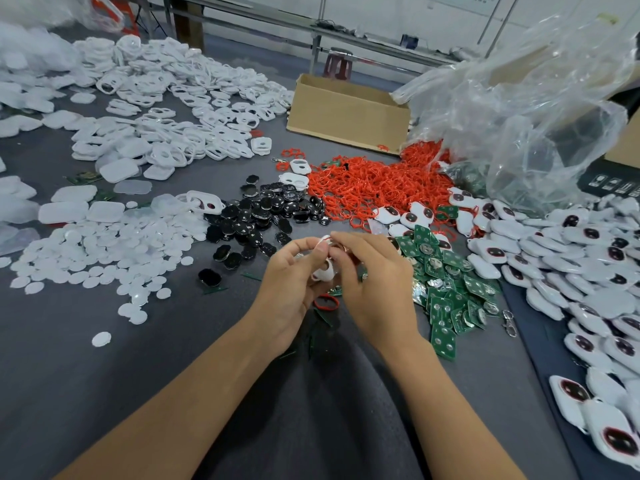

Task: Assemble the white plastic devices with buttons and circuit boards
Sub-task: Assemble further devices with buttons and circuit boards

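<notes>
Toward the left edge of the desk [104,393], loose white discs [104,258] are lying spread out. Black buttons [263,216] are lying heaped just right of them, beyond the hands.

At the middle of the near edge, the left hand [294,282] is holding the white housing [325,270] clear of the surface. Its grip is clamped on the piece, with the thumb at the upper end and curled fingers behind. The housing is standing roughly on end, its long axis running away from the person and its lower end pointing toward the wrists.

The right hand [377,282] is meeting it from the right. Its grip is pinching the housing's upper end, fingertips touching the left thumb. Whether a small part is being pressed in there cannot be told, as the fingers are hiding it.

A single red ring [326,302] is lying on the desk directly beneath the housing, between the wrists. Green circuit boards [450,289] are lying piled just right of the right hand, so that hand is judged the nearer one for fetching a board. Finished devices [588,271] are lying heaped along the right edge.
</notes>
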`<state>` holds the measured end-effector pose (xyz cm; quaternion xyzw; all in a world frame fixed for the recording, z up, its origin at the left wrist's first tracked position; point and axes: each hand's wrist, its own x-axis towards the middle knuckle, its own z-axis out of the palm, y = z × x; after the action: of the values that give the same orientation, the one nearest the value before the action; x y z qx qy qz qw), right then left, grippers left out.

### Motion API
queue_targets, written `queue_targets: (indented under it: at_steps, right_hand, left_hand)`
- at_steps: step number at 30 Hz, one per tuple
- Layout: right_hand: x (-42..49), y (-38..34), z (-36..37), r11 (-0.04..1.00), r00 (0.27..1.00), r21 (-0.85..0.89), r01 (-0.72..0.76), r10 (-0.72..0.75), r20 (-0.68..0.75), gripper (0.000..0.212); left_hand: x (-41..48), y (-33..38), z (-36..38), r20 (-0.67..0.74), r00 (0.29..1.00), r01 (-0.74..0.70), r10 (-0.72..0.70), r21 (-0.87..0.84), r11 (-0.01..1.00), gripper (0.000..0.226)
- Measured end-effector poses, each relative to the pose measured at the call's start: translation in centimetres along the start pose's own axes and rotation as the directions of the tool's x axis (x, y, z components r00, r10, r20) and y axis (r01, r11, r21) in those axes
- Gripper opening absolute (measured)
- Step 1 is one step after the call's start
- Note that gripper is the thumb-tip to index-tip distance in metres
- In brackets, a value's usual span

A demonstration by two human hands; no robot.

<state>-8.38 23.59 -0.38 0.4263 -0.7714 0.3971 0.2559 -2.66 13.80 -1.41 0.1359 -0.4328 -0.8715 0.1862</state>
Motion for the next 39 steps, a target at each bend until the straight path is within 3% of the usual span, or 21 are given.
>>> queue_targets:
  at_steps: [10,13,17,20,23,26,31,36,39]
  right_hand:
    - [0.18,0.29,-0.01,0.989,0.993,0.093,-0.116,0.112,0.046,0.019]
    - [0.2,0.32,0.1,0.968,0.981,0.16,-0.193,0.184,0.067,0.021]
    - [0.33,0.35,-0.05,0.85,0.927,0.369,-0.376,0.342,0.156,0.017]
    - [0.49,0.51,-0.12,0.796,0.907,0.435,-0.421,0.382,0.178,0.016]
    - [0.35,0.52,-0.06,0.825,0.917,0.401,-0.399,0.364,0.163,0.017]
    - [0.02,0.55,0.24,0.937,0.96,0.22,-0.272,0.249,0.124,0.019]
    - [-0.17,0.48,0.48,0.99,0.989,0.065,-0.125,0.12,0.082,0.015]
    - [-0.16,0.42,0.47,0.992,0.992,0.059,-0.112,0.107,0.073,0.015]
    - [-0.15,0.34,0.54,0.988,0.992,0.089,-0.122,0.119,0.046,0.013]
  left_hand:
    - [0.24,0.1,-0.32,0.038,0.997,0.074,-0.07,-0.114,0.991,0.002]
    - [0.25,0.18,-0.54,0.062,0.995,0.079,-0.072,-0.109,0.991,0.013]
    - [0.19,0.42,-0.81,0.078,0.995,0.078,-0.068,-0.129,0.989,0.024]
    - [0.08,0.5,-0.78,0.079,0.99,0.124,-0.114,-0.143,0.982,0.025]
    - [0.09,0.24,-0.71,0.069,0.991,0.125,-0.119,-0.083,0.989,0.026]
    - [0.04,0.08,-0.35,0.035,0.994,0.106,-0.105,-0.018,0.994,0.019]
    - [0.05,0.11,-0.05,-0.024,0.994,0.109,-0.109,0.002,0.994,0.016]
    - [-0.04,-0.07,0.1,-0.062,0.994,0.093,-0.092,0.015,0.996,0.018]
    - [-0.18,-0.02,-0.01,-0.003,0.996,0.087,-0.087,0.045,0.995,0.026]
